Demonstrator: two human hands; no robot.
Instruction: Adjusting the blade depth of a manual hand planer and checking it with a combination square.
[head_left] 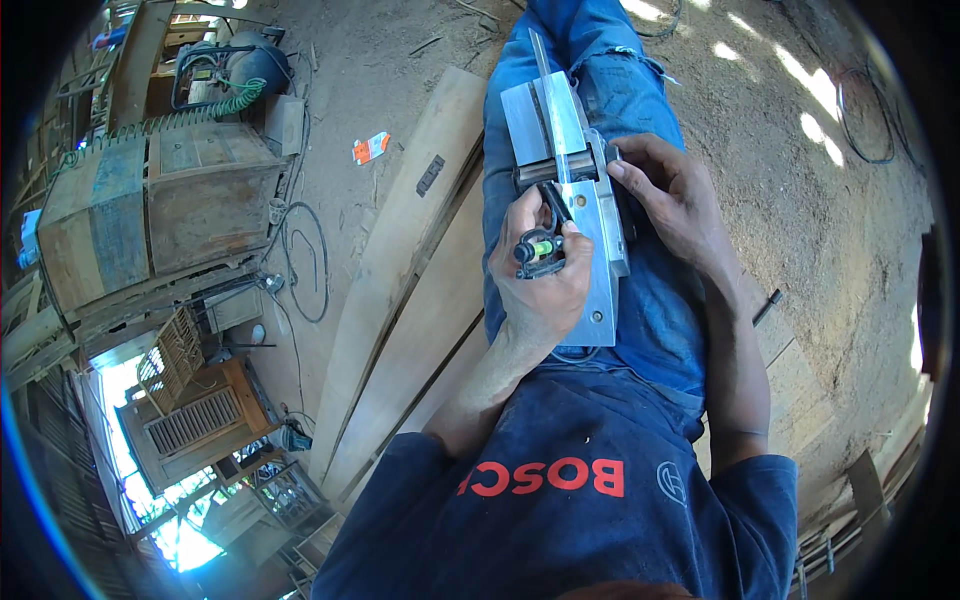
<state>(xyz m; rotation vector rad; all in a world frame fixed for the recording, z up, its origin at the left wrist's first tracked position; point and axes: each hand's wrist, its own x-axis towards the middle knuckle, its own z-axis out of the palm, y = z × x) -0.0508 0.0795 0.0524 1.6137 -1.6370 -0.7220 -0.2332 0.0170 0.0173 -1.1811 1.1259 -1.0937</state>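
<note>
An electric hand planer [597,300] lies sole-up along my thighs, its metal plates facing me and its dark cutter drum showing in the gap between them. My left hand [545,290] is closed around the black head of a combination square [541,247], which has a green level vial. The square's steel blade stretches away from me along the sole, across the drum gap and past the far plate. At the planer's right side, beside the drum, my right hand [675,195] is closed with thumb and fingers on its edge. Its other fingertips are partly hidden.
Long wooden boards [405,235] lie left of my legs, one with a dark mortise. Farther left stand a wooden cabinet [200,200], a compressor [255,65] with a green coiled hose [235,100], and slatted wooden pieces. Cables [310,265] run over the dirt floor.
</note>
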